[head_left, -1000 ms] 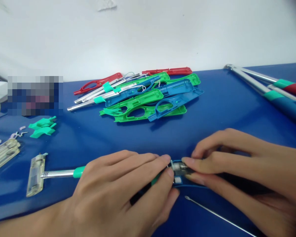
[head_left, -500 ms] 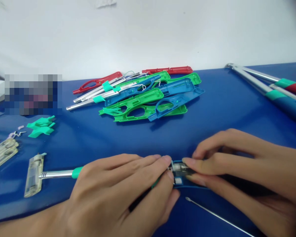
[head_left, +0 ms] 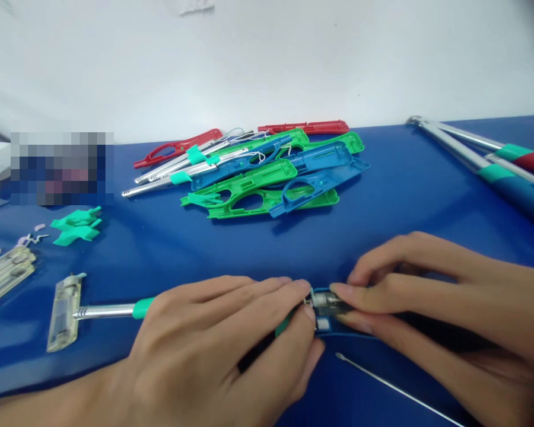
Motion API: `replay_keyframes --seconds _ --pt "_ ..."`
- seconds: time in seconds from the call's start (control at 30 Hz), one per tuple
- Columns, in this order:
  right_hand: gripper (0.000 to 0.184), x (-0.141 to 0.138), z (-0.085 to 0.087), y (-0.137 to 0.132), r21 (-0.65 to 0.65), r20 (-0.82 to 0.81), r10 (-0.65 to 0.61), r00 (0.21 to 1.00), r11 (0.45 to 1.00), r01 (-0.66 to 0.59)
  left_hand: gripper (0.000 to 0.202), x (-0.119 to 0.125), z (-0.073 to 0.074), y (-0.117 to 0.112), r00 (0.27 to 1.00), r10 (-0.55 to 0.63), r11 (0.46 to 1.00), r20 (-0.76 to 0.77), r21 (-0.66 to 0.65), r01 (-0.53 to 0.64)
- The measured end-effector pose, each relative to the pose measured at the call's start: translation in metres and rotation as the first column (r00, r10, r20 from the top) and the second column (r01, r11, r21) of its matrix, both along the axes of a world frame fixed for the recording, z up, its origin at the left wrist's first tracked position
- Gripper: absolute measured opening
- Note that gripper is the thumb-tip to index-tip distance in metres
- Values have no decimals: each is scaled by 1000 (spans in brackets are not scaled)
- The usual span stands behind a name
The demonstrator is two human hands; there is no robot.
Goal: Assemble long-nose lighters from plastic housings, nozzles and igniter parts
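My left hand (head_left: 222, 338) is closed over a partly built long-nosed lighter. Its metal tube (head_left: 109, 311) and green collar (head_left: 143, 307) stick out on the left. Between my hands shows the lighter's blue handle half (head_left: 353, 335), lying open side up. Inside it sits a clear fuel tank (head_left: 326, 300) with a pale valve end. My right hand (head_left: 422, 302) pinches this tank between thumb and fingers. The tube's tip overlaps a loose clear fuel tank (head_left: 65, 314). Fingers hide much of the casing.
Green, blue and red handle halves (head_left: 253, 178) lie piled with metal tubes (head_left: 160, 184) at the back. Green plastic pieces (head_left: 78, 225) and more clear tanks (head_left: 9, 276) are at left. Lighters (head_left: 476, 157) lie at right, a thin pale rod (head_left: 391, 385) in front.
The whole view has shifted very slightly. Both hands keep the same grip on the lighter and its tank, with no other clear change.
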State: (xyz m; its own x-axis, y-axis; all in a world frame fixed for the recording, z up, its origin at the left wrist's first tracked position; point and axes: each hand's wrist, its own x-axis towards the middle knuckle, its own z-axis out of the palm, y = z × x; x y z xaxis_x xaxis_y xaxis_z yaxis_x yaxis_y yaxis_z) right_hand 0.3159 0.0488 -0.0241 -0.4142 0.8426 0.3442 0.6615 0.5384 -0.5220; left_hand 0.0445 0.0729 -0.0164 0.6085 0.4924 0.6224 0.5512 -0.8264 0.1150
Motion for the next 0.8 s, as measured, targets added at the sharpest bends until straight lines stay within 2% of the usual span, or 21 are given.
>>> replay_keyframes --seconds 0.1,0.13,0.27,0.33,0.4,0.57,0.8 --pt "7 0 2 1 -16 -9 14 1000 1000 -14 29 0 -3 4 1000 -14 998 4 55 14" --pt "7 0 2 2 -24 -11 12 1000 1000 -13 26 -1 -2 5 1000 -28 999 -2 36 28" --pt "9 -1 4 3 -51 -18 7 1000 999 -8 8 -4 3 0 997 -44 991 71 -126 52" --pt "9 -2 4 3 -61 -20 8 1000 998 -9 21 -3 5 -4 995 24 980 97 -200 -4" --pt "10 -1 4 3 -68 -25 11 1000 998 -13 21 -2 6 -7 994 38 973 99 -232 -14" --pt "13 -1 5 3 -68 -45 23 999 997 -26 17 -1 8 -4 998 -37 969 50 -244 48" --pt "8 -6 5 5 -61 -73 8 997 998 -12 16 -4 8 -2 999 -29 968 15 -248 32"
